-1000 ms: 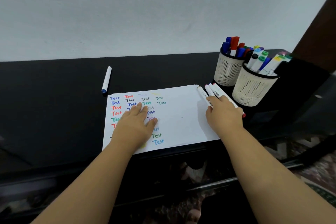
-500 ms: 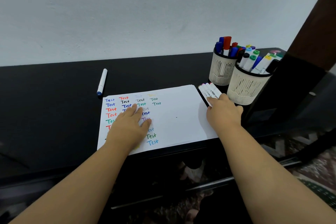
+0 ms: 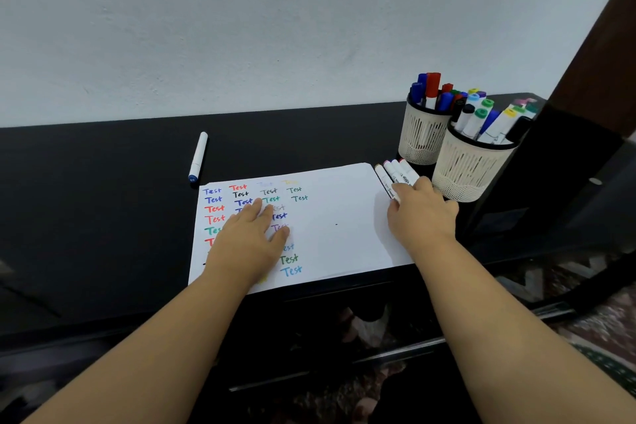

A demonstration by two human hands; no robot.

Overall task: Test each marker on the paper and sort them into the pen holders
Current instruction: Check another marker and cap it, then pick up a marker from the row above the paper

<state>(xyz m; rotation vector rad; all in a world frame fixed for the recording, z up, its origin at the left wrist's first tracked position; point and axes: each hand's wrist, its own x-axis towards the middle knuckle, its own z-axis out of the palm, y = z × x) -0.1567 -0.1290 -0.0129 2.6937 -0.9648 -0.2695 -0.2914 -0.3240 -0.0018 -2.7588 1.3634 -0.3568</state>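
Observation:
A white paper point(image 3: 339, 203) with several coloured "Test" words lies on the black table point(image 3: 103, 203). My left hand point(image 3: 247, 237) presses flat on its left part, over the writing. Several white markers point(image 3: 395, 170) lie side by side at the paper's right edge. My right hand point(image 3: 420, 213) covers their near ends, with fingers curled over them and the thumb against the leftmost one. Two cream mesh pen holders stand at the right, the back holder point(image 3: 421, 138) and the front holder point(image 3: 464, 169), both full of markers.
A single white marker with a blue cap point(image 3: 198, 157) lies on the table beyond the paper's far left corner. A dark upright post point(image 3: 592, 55) rises at the right behind the holders. The table's front edge runs just below the paper.
My right hand has drawn the loose markers together, so they now lie bunched and their near ends are hidden under it. My left hand stays flat on the paper.

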